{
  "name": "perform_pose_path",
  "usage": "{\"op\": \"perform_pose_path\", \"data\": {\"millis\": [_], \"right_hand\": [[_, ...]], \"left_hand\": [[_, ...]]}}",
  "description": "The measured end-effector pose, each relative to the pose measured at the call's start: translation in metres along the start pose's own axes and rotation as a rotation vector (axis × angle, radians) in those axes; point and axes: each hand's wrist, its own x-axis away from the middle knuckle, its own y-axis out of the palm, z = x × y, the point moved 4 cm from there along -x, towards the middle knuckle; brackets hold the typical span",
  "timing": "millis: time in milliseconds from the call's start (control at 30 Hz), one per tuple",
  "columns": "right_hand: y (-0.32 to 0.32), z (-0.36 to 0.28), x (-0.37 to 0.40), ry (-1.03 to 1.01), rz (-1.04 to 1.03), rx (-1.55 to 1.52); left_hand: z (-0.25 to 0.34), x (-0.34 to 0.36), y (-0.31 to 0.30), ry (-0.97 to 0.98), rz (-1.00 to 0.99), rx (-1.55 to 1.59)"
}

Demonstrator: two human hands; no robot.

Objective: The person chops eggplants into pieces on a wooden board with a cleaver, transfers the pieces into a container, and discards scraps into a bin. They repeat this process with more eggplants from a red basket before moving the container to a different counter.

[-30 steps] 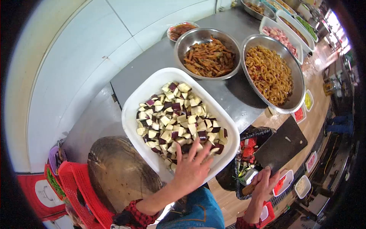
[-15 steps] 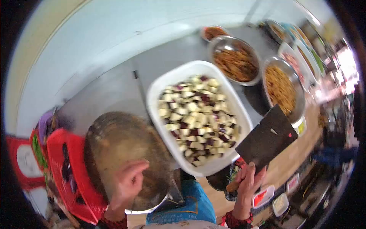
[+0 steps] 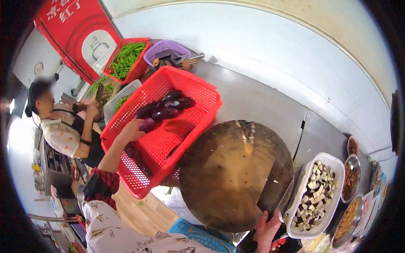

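A co-worker in a light patterned top [image 3: 63, 133] stands at far left, near a red basket of long green vegetables [image 3: 128, 59]. Nearer you, your left hand [image 3: 133, 130] reaches down to a glossy purple eggplant [image 3: 147, 125], the fingers at its near end; whether that grip is closed on it, you cannot tell from this angle. The eggplant lies inside a large red perforated plastic basket [image 3: 196, 88], just beside a cluster of dark purple eggplants [image 3: 168, 103]. A sound pickup likely calls for fingers wrapped around the body rather than pinching the smooth end, then a lift high enough to clear the rim. Beside the basket on the grey metal worktop [image 3: 261, 99] sits a round wooden chopping block [image 3: 223, 168]. Your right hand [image 3: 266, 227] is clamped on a dark rectangular cleaver [image 3: 272, 187], its blade over the block's right side; best keep it low and motionless there while you attend to the basket. At right, a white plastic tub [image 3: 300, 195] holds diced eggplant [image 3: 318, 196], just beside the block.
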Motion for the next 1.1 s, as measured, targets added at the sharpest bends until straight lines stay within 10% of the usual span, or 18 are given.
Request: {"op": "perform_pose_path", "data": {"millis": [167,233,267,367,433,533,667,1100], "right_hand": [[0.026,0.021,-0.006,-0.009,0.008,0.26],[0.035,0.011,-0.005,-0.743,0.247,0.581],[0.038,0.016,-0.004,-0.743,0.245,0.593],[0.048,0.003,0.005,-0.677,0.231,0.495],[0.052,-0.002,0.009,-0.028,0.109,0.241],[0.054,0.003,0.011,0.021,0.123,0.197],[0.046,0.023,0.008,0.015,0.167,0.305],[0.034,0.011,-0.01,0.105,0.176,0.518]], "left_hand": [[-0.05,-0.01,0.043,-0.072,0.07,-0.36],[-0.045,-0.024,0.047,-0.141,0.069,-0.203],[-0.039,-0.026,0.049,-0.14,0.064,-0.193],[-0.034,-0.027,0.051,-0.19,0.06,-0.189],[-0.041,-0.026,0.06,-0.283,-0.027,-0.136],[-0.031,-0.014,0.062,-0.429,-0.301,0.028],[-0.032,-0.007,0.118,-0.169,-0.481,0.323],[0.135,0.023,-0.035,0.051,-0.634,1.627]]}}
